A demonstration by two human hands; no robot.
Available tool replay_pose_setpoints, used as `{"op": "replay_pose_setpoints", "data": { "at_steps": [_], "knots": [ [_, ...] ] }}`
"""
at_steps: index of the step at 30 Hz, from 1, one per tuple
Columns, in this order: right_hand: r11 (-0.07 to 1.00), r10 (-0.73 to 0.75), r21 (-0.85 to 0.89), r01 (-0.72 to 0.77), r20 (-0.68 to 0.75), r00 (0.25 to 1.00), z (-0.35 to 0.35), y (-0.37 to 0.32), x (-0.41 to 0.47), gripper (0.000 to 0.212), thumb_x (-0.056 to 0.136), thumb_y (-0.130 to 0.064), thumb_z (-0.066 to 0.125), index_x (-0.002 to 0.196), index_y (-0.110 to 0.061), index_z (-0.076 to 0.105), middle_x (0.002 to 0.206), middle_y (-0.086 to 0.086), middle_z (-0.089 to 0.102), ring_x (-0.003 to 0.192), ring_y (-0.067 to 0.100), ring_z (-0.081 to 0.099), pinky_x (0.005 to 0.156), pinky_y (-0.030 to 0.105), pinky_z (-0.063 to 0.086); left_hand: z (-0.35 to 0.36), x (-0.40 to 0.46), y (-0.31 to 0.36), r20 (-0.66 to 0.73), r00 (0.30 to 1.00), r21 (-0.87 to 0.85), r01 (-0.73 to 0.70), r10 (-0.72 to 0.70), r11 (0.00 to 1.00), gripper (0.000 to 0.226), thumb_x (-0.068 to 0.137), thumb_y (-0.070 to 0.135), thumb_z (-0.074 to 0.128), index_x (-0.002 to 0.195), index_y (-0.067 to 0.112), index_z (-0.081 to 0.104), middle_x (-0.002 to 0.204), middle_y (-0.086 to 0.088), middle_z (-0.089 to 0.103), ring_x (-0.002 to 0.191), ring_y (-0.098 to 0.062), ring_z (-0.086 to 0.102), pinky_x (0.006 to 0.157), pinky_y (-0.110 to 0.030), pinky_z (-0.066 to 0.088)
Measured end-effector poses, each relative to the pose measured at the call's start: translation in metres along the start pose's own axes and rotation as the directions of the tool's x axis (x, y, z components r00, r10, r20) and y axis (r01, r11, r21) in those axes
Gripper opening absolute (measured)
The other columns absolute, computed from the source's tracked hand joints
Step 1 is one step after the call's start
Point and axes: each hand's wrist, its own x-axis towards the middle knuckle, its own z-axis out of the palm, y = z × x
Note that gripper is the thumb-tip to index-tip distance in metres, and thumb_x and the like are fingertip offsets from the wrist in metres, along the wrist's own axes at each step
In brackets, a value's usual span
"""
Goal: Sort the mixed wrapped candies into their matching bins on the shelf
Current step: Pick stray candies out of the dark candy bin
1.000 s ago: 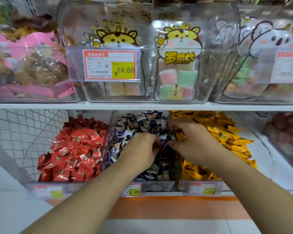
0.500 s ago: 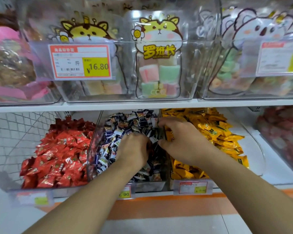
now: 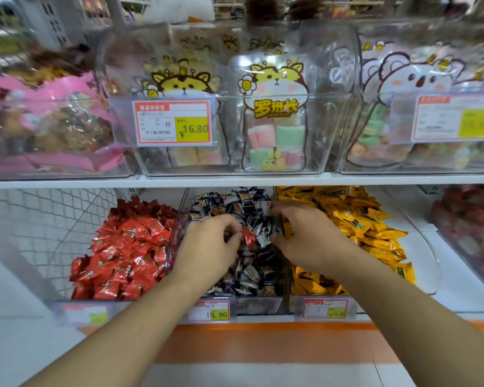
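Observation:
Three clear bins stand side by side on the lower shelf: red wrapped candies [image 3: 123, 252] on the left, dark blue-and-white ones [image 3: 235, 202] in the middle, yellow ones [image 3: 358, 219] on the right. Both hands are in the middle bin [image 3: 259, 305]. My left hand [image 3: 207, 247] has its fingers curled, and a single red candy [image 3: 248, 238] shows at its fingertips among the dark wrappers. My right hand [image 3: 305, 236] lies over the dark candies by the bin's right wall, fingers bent into the pile; whether it holds anything is hidden.
The white upper shelf edge [image 3: 235, 181] runs just above the bins and carries clear boxes of marshmallow packs [image 3: 277, 141]. Price tags [image 3: 211, 311] hang on the bin fronts. A wire mesh panel [image 3: 45, 224] is at the left, another bin of red sweets [image 3: 470, 219] at far right.
A red candy has come into view at my left fingertips, which were buried in the dark candies before. Both hands stay in the middle bin, and the camera view has shifted.

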Motion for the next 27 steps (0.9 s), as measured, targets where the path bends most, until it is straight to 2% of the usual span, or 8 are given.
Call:
{"op": "replay_pose_setpoints", "data": {
  "at_steps": [3, 9, 13, 15, 18, 21, 24, 27],
  "knots": [
    [0.999, 0.032, -0.024, -0.031, 0.043, 0.999, -0.001, -0.005, -0.005, 0.058, 0.098, -0.036, 0.064, 0.152, -0.027, 0.044, 0.16, -0.006, 0.039, 0.147, 0.021, 0.036, 0.121, 0.036, 0.034, -0.027, -0.012, -0.001, -0.053, 0.998, -0.108, 0.034, -0.04, 0.994, 0.008, 0.096, 0.021, 0.073, 0.093, 0.028, 0.074, 0.082, 0.018, 0.071, 0.071, 0.012, 0.062, 0.058, -0.003, 0.042],
    [0.998, 0.052, -0.035, -0.05, 0.08, 0.995, -0.007, -0.021, -0.024, 0.063, 0.098, -0.03, 0.065, 0.155, -0.025, 0.04, 0.161, -0.004, 0.036, 0.147, 0.02, 0.036, 0.117, 0.03, 0.032, -0.074, -0.036, -0.02, -0.168, 0.974, -0.114, 0.137, -0.155, 0.984, 0.006, 0.095, 0.024, 0.074, 0.091, 0.029, 0.074, 0.084, 0.017, 0.07, 0.079, 0.006, 0.063, 0.061, -0.002, 0.041],
    [0.994, 0.026, -0.111, -0.014, 0.102, 0.994, -0.005, -0.024, -0.036, 0.068, 0.099, -0.033, 0.064, 0.158, -0.022, 0.034, 0.168, -0.005, 0.025, 0.154, 0.018, 0.024, 0.121, 0.028, 0.021, -0.101, -0.043, -0.046, -0.25, 0.937, -0.066, 0.233, -0.242, 0.97, 0.008, 0.093, 0.026, 0.074, 0.089, 0.031, 0.07, 0.078, 0.017, 0.069, 0.071, -0.003, 0.065, 0.063, -0.025, 0.054],
    [0.99, 0.012, -0.138, 0.005, 0.12, 0.993, -0.005, -0.023, -0.04, 0.067, 0.1, -0.034, 0.062, 0.159, -0.021, 0.034, 0.169, -0.005, 0.022, 0.155, 0.017, 0.02, 0.122, 0.027, 0.018, -0.108, -0.049, -0.059, -0.276, 0.92, 0.035, 0.298, -0.277, 0.954, 0.01, 0.093, 0.026, 0.072, 0.102, 0.03, 0.07, 0.079, 0.009, 0.07, 0.065, -0.015, 0.066, 0.065, -0.034, 0.057],
    [0.99, 0.0, -0.139, 0.02, 0.142, 0.99, -0.007, -0.017, -0.044, 0.069, 0.098, -0.034, 0.064, 0.159, -0.026, 0.033, 0.17, -0.011, 0.018, 0.155, 0.014, 0.018, 0.122, 0.031, 0.02, -0.105, -0.055, -0.058, -0.303, 0.936, 0.185, 0.241, -0.178, 0.953, 0.032, 0.089, 0.015, 0.071, 0.12, 0.02, 0.071, 0.114, -0.007, 0.072, 0.105, -0.032, 0.063, 0.093, -0.044, 0.052],
    [0.995, 0.002, -0.103, 0.014, 0.156, 0.988, -0.009, -0.012, -0.043, 0.071, 0.096, -0.035, 0.07, 0.157, -0.032, 0.034, 0.168, -0.017, 0.018, 0.155, 0.014, 0.021, 0.121, 0.032, 0.022, -0.089, -0.055, -0.037, -0.194, 0.981, 0.206, 0.021, 0.02, 0.978, 0.031, 0.092, 0.013, 0.068, 0.123, 0.019, 0.07, 0.127, 0.002, 0.066, 0.121, -0.021, 0.055, 0.108, -0.037, 0.042],
    [0.999, 0.025, -0.03, -0.021, 0.149, 0.989, -0.01, -0.01, -0.038, 0.074, 0.093, -0.032, 0.075, 0.156, -0.033, 0.036, 0.167, -0.017, 0.022, 0.154, 0.016, 0.023, 0.121, 0.035, 0.024, -0.061, -0.041, -0.014, -0.014, 0.993, 0.091, -0.117, 0.119, 0.989, 0.027, 0.096, 0.02, 0.068, 0.123, 0.024, 0.069, 0.128, 0.012, 0.06, 0.115, -0.009, 0.057, 0.105, -0.027, 0.044],
    [0.999, 0.042, 0.026, -0.045, 0.131, 0.991, -0.009, -0.008, -0.036, 0.075, 0.09, -0.029, 0.078, 0.154, -0.036, 0.039, 0.165, -0.019, 0.027, 0.152, 0.016, 0.026, 0.12, 0.036, 0.028, -0.022, -0.018, -0.003, 0.162, 0.972, 0.022, -0.175, 0.17, 0.984, 0.034, 0.095, 0.025, 0.073, 0.128, 0.028, 0.066, 0.129, 0.012, 0.06, 0.107, -0.008, 0.059, 0.101, -0.03, 0.051]
  ]
}}
